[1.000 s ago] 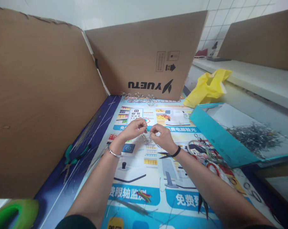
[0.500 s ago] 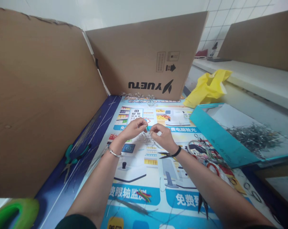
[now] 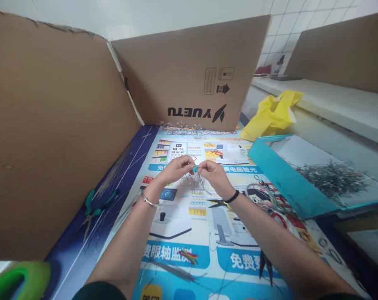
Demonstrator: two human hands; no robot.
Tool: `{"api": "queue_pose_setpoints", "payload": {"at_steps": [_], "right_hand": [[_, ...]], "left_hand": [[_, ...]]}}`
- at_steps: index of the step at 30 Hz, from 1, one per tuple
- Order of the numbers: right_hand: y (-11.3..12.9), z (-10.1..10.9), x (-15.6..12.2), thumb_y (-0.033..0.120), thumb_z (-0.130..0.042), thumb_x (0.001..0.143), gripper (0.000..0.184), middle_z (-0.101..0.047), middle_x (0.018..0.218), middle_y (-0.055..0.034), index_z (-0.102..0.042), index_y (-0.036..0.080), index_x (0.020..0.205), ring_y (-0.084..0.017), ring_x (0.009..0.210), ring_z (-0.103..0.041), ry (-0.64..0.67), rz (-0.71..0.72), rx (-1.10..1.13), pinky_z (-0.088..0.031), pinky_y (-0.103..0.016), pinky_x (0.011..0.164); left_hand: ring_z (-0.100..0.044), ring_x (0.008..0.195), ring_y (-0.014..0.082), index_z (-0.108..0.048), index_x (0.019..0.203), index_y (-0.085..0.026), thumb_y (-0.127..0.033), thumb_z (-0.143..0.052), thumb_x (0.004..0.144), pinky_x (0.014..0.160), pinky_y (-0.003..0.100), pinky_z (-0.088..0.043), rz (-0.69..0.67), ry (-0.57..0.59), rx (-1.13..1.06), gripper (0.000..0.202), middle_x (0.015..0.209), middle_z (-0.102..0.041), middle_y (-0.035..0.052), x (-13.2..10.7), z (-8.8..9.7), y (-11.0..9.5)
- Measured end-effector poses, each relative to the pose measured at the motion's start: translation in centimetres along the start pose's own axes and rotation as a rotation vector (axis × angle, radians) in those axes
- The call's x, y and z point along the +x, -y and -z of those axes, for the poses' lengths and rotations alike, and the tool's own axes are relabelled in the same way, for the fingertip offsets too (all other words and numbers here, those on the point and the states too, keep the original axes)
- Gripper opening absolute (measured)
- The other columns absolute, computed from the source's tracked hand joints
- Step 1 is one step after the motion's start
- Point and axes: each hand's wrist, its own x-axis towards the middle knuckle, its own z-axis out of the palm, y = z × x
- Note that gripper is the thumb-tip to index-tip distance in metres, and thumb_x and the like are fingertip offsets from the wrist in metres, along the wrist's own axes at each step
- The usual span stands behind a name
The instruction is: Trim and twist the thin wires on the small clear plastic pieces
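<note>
Over the printed mat [image 3: 173,225], my left hand [image 3: 179,167] and my right hand [image 3: 214,177] meet with fingertips pinched. Between them is a small teal-green piece [image 3: 195,168], too small to make out fully. A loose tangle of thin wire [image 3: 192,182] shows just below the fingers; whether it is joined to the green piece I cannot tell. Beside my right wrist lie pliers [image 3: 218,203] with dark jaws and some yellow, partly covered by the wrist. Teal-handled pliers [image 3: 93,210] rest at the left among straight wires [image 3: 114,179].
Cardboard panels [image 3: 189,75] wall off the left and back. On the right stand a teal box [image 3: 289,179] holding a heap of wire pieces [image 3: 336,179], a yellow bag [image 3: 272,116] and a wire coil [image 3: 260,196]. Nearer are coloured strips [image 3: 189,256] and a green tape roll [image 3: 23,279].
My right fingertips have come closer to the left ones, and the green piece now spans between them. My right hand has turned slightly; the surroundings stay put.
</note>
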Motion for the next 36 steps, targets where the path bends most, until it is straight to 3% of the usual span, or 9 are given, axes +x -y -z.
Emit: {"api": "queue_pose_setpoints", "payload": {"at_steps": [6, 11, 21, 31, 36], "right_hand": [[0.0, 0.0, 0.0, 0.028, -0.058, 0.067, 0.012, -0.051, 0.060, 0.0031, -0.055, 0.017, 0.066, -0.009, 0.055, -0.045, -0.017, -0.016, 0.059, -0.037, -0.023, 0.053], [0.1, -0.2, 0.0, 0.028, -0.059, 0.065, 0.012, -0.052, 0.060, 0.0028, -0.054, 0.017, 0.065, -0.010, 0.055, -0.045, -0.022, -0.014, 0.063, -0.038, -0.023, 0.053], [-0.2, 0.0, 0.0, 0.024, -0.055, 0.064, 0.007, -0.051, 0.058, 0.0034, -0.053, 0.018, 0.065, -0.009, 0.052, -0.044, -0.020, -0.005, 0.021, -0.037, -0.023, 0.051], [0.1, 0.3, 0.2, 0.016, -0.050, 0.061, 0.005, -0.054, 0.060, 0.0023, -0.055, 0.018, 0.063, -0.011, 0.057, -0.047, -0.003, 0.086, -0.156, -0.039, -0.024, 0.057], [0.6, 0.4, 0.1, 0.013, -0.048, 0.059, 0.007, -0.052, 0.059, 0.0028, -0.052, 0.019, 0.060, -0.011, 0.056, -0.046, 0.016, 0.160, -0.225, -0.039, -0.024, 0.056]], "left_hand": [[-0.057, 0.073, 0.0122, -0.061, 0.079, -0.015, -0.023, -0.054, 0.079, 0.069, 0.025, -0.045, 0.007, 0.035, 0.010, 0.011, 0.081, -0.060, 0.0027, 0.0, 0.1, 0.2], [-0.054, 0.070, 0.0117, -0.061, 0.069, -0.014, -0.023, -0.055, 0.078, 0.068, 0.025, -0.043, -0.014, 0.025, 0.045, 0.013, 0.075, -0.058, 0.0015, 0.1, -0.1, 0.4], [-0.054, 0.077, 0.0137, -0.058, 0.070, -0.016, -0.017, -0.052, 0.075, 0.077, 0.028, -0.042, -0.090, -0.119, 0.108, 0.009, 0.078, -0.059, 0.0018, 0.2, -0.3, 0.6], [-0.048, 0.066, 0.0121, -0.053, 0.065, -0.016, -0.010, -0.049, 0.071, 0.063, 0.024, -0.038, -0.107, -0.203, 0.248, 0.010, 0.068, -0.053, -0.0003, 0.6, -1.4, 0.3], [-0.048, 0.068, 0.0132, -0.053, 0.067, -0.017, -0.009, -0.048, 0.071, 0.062, 0.025, -0.038, -0.104, -0.223, 0.309, 0.011, 0.070, -0.053, 0.0006, 0.5, -1.6, 0.0]]}}
